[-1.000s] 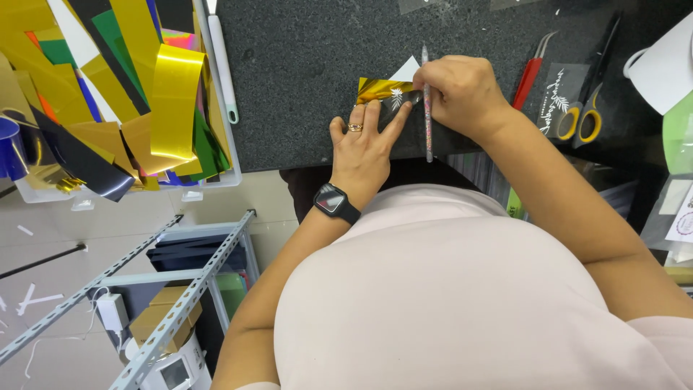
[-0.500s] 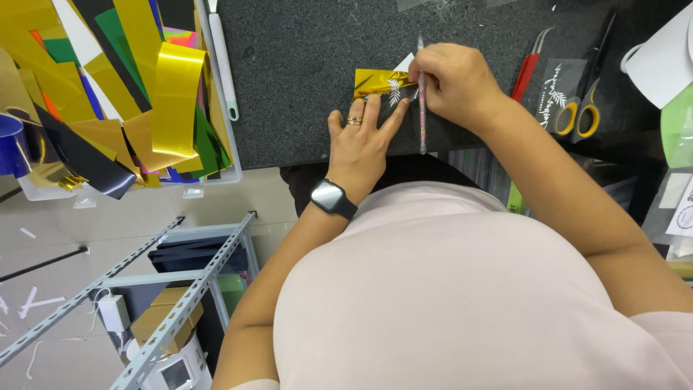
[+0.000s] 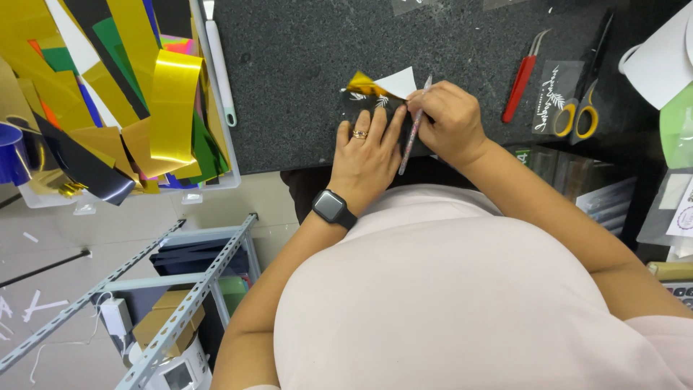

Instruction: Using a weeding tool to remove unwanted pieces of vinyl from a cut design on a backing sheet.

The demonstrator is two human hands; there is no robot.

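While a clear tray of shiny gold and coloured foil strips [image 3: 130, 101] sat far left, the left hand [image 3: 368, 155] lay flat, fingers spread, pressing the small dark vinyl piece with gold foil [image 3: 364, 94] onto the dark speckled worktop [image 3: 289, 65]. The right hand [image 3: 447, 123] pinched a slim pen-like weeding tool [image 3: 411, 137] beside it; a slip of the point might have torn the foil.

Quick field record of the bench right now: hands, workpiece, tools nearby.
left hand: flat on the dark sheet, ring and wristwatch on
right hand: holds a thin pen-like tool, tip end up
workpiece: dark sheet with gold foil and white corner
surface: dark speckled counter
nearby: red tweezers, yellow-handled scissors
left side: bin of coloured foil strips
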